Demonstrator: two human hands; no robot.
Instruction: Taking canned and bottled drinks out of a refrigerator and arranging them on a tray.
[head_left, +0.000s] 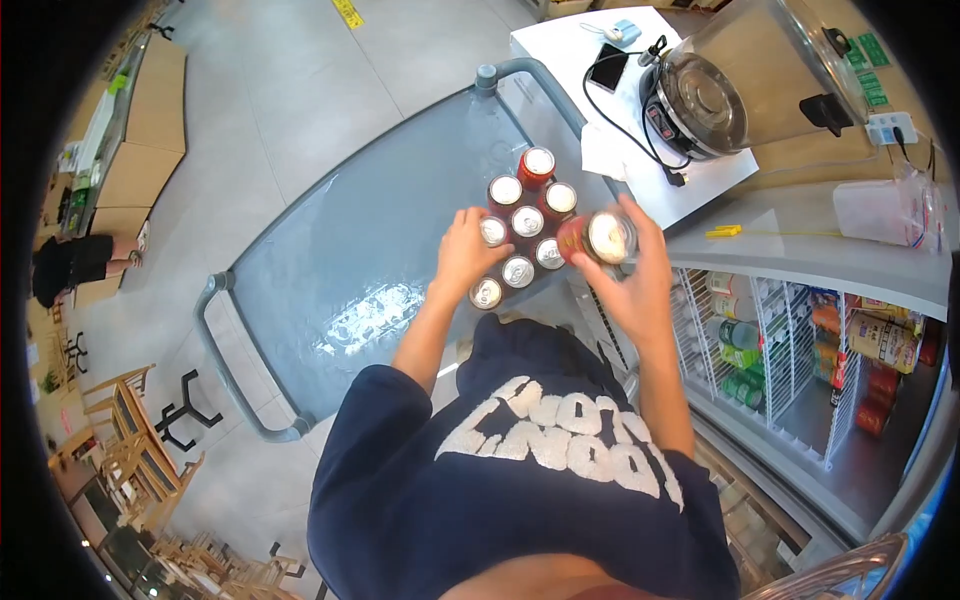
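Note:
Several red drink cans (527, 221) with silver tops stand upright in a close cluster on a grey cart (360, 217). My left hand (465, 251) curls around a can (493, 231) at the cluster's left side, thumb and fingers on either side of its top. To the right of the cluster, my right hand (637, 274) grips another red can (592, 238), which is tilted and slightly blurred. That can's bright top faces up, and its lower part points toward the other cans.
An open-fronted fridge (795, 375) with wire dividers and drinks stands at the right. Beyond the cart, a white table (555, 37) bears a phone (608, 67), a black cable and an appliance with a clear container (705, 101). Wooden chairs (142, 442) and a person (75, 262) are at the left.

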